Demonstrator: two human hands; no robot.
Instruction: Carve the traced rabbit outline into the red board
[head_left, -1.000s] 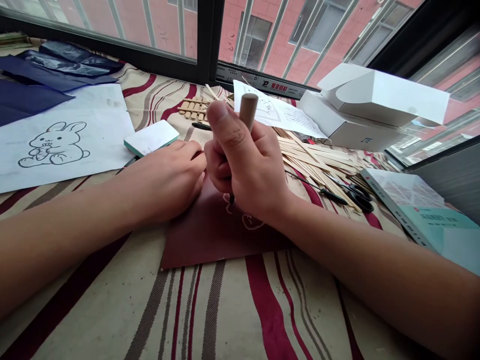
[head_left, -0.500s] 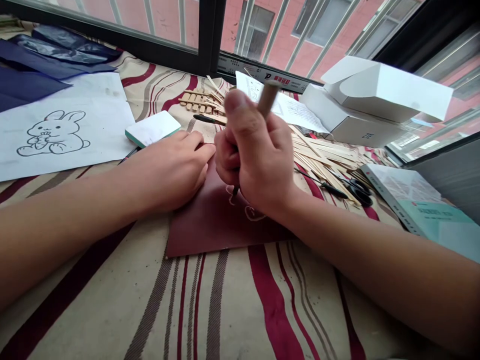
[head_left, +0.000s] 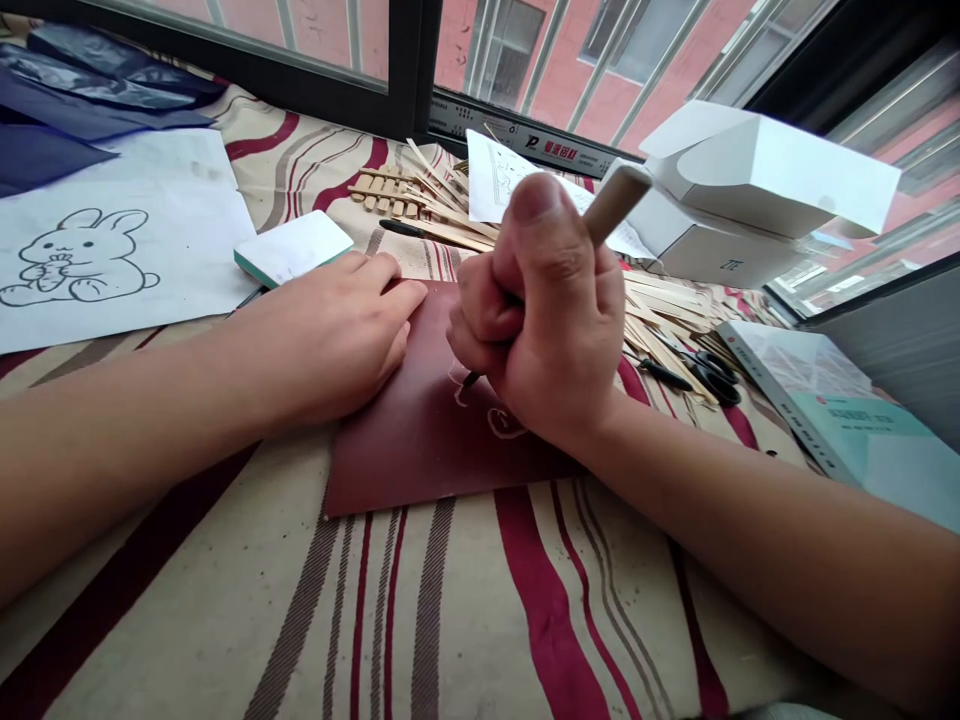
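My right hand (head_left: pixel 547 300) is wrapped in a fist round a wood-handled carving tool (head_left: pixel 616 205). The tool leans to the right, its dark tip meeting a dark red sheet (head_left: pixel 405 450). Pale lines are cut into the sheet around the tip: a rounded shape and a curved stroke. My left hand (head_left: pixel 337 340) lies palm down over the sheet's left edge, fingers stretched out and holding nothing. Part of the sheet is hidden under my right hand.
To the left lie a paper with a rabbit drawing (head_left: pixel 82 255) and a white and green block (head_left: pixel 292 247). Behind my right hand are thin wooden strips (head_left: pixel 675 310), black scissors (head_left: pixel 716 375) and a white box (head_left: pixel 735 255). A book (head_left: pixel 855 410) sits at the right. Striped cloth (head_left: pixel 397 620) covers the table.
My right fist has shifted right and tipped the tool's handle over to the right, while its tip stays near the same cut line. The view has moved slightly; my left hand still rests there.
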